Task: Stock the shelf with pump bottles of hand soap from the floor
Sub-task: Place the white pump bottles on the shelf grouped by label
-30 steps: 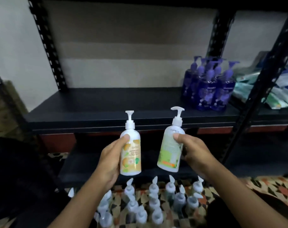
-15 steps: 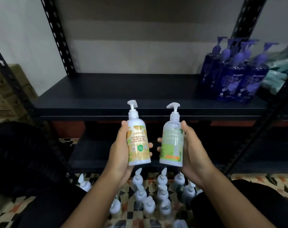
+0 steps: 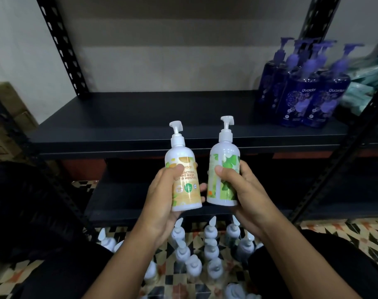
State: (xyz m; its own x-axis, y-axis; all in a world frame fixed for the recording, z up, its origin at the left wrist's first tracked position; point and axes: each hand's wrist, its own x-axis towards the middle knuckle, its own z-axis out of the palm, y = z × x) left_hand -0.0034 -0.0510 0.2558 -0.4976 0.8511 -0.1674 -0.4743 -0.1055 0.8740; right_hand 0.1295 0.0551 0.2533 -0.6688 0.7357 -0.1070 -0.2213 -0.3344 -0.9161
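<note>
At the front lip of a black metal shelf (image 3: 140, 117), we look down on two pump bottles of hand soap held up side by side. On the board's right end stands a tight cluster of purple pump bottles (image 3: 308, 93), all upright, with teal packets (image 3: 360, 93) just past them, behind a slanting front post (image 3: 343, 158). A perforated rear upright (image 3: 61, 46) climbs the pale wall at left, and cardboard boxes (image 3: 9, 108) sit beyond it. A lower shelf (image 3: 119, 199) lies in shadow beneath. On the patterned floor (image 3: 345, 231) we count a dozen or so white pump bottles (image 3: 209, 244), packed close in rows between dark-clothed knees. The forearms and the two raised bottles hide part of that group, and the raised bottles cover a stretch of the shelf's front edge.

Our left hand (image 3: 162, 201) is wrapped round the orange-labelled bottle (image 3: 183, 184), with the thumb lying across the front of the label and fingertips showing past its right side. Our right hand (image 3: 242, 190) grips the green-leaf bottle (image 3: 224, 169), thumb pressed on the front and fingers curled behind. Both bottles are nearly upright, pump heads on top, leaning slightly away from each other. They are close together with a narrow gap between them. We cannot tell whether the left fingertips touch the green bottle's base. Neither bottle rests on the shelf: both are in the air just before its edge.
</note>
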